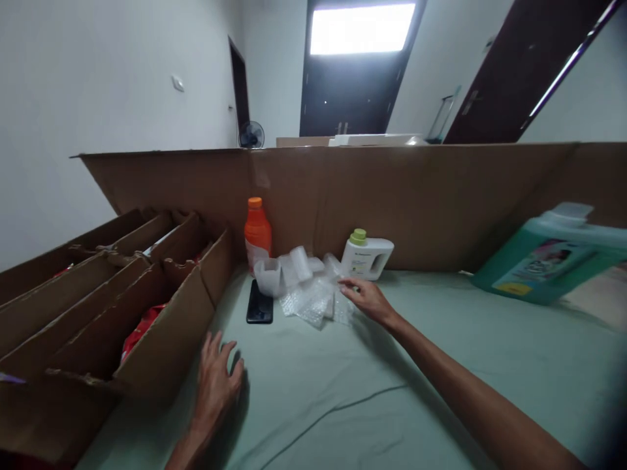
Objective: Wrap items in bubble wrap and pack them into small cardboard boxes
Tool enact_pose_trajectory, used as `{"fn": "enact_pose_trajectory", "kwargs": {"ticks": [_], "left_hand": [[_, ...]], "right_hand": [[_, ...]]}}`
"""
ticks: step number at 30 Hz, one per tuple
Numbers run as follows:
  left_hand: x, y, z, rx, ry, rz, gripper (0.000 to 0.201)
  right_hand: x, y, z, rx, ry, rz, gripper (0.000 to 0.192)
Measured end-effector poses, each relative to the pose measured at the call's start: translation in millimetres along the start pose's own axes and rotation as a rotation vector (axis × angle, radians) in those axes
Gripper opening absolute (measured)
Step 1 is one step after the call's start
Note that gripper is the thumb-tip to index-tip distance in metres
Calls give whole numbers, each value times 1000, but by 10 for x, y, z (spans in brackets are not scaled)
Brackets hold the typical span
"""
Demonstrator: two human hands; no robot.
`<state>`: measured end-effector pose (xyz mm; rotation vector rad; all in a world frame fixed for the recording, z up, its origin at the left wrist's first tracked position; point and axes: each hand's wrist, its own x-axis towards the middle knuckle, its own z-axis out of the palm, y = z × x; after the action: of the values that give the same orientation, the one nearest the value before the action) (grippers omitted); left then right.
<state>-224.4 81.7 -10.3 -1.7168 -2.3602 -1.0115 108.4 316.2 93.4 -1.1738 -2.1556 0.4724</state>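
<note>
This looks like a room in a home, with a makeshift sorting corner set up in it. Plain white walls (122, 65), a light switch (177, 83) and a dark double door (353, 91) under a bright transom window (362, 29) suggest a dwelling, as does another dark door (519, 59) with a lever handle (470, 102). A round electric fan (251, 134) stands at the back. The corner itself shows in a long cardboard panel (421, 202), a partitioned carton (196, 326), bubble wrap (313, 303) and a teal jug (543, 254) on pale green cloth (441, 365); whether this covers a desk cannot be told.
</note>
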Motion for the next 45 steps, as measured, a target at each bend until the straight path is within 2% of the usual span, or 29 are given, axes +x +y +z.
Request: {"fn": "enact_pose_trajectory", "kwargs": {"ticks": [3, 6, 8, 11, 14, 17, 21, 25, 26, 28, 30, 32, 36, 40, 42, 45], "left_hand": [[319, 144, -140, -35, -51, 31, 43], [827, 387, -95, -87, -108, -7, 60], [1163, 593, 92, -90, -123, 0, 70], [1544, 939, 525, -104, -193, 91, 78], [1775, 1249, 956, -107, -294, 199, 82], [1920, 1432, 1231, -69, -370, 231, 82], [2057, 1494, 1311, -2, -408, 188, 73], [2136, 1484, 1154, 46, -381, 107, 47], [2132, 1482, 1094, 57, -359, 86, 48], [2081, 1488, 977, 79, -299, 69, 63], [1983, 1503, 896, 97, -244, 105, 81], [1871, 1519, 885, 100, -235, 190, 90], [1734, 1524, 1051, 88, -357, 354, 72], [1781, 1542, 1189, 84, -382, 391, 46], [1823, 1587, 1163, 84, -365, 386, 41], [1778, 1669, 1001, 88, -333, 369, 38]], "right_hand": [[-258, 122, 73, -76, -10, -39, 37], [-265, -13, 264, -127, -49, -126, 51], [-134, -182, 417, -146, -89, -205, 58], [140, -344, 621, -174, -135, -274, 57], [334, -263, 733, -205, -144, -231, 51], [382, -48, 742, -231, -146, -166, 50], [352, 119, 676, -254, -181, -177, 50], [357, 82, 621, -277, -248, -214, 49], [364, 62, 611, -284, -250, -217, 51], [378, 28, 595, -295, -249, -235, 52], [383, 10, 582, -301, -267, -265, 48], [364, 10, 570, -305, -277, -281, 43], [218, 69, 529, -326, -235, -263, 45], [45, 153, 489, -353, -313, -284, 38], [-18, 159, 488, -375, -318, -274, 37], [-126, 107, 510, -401, -275, -275, 43]]}}
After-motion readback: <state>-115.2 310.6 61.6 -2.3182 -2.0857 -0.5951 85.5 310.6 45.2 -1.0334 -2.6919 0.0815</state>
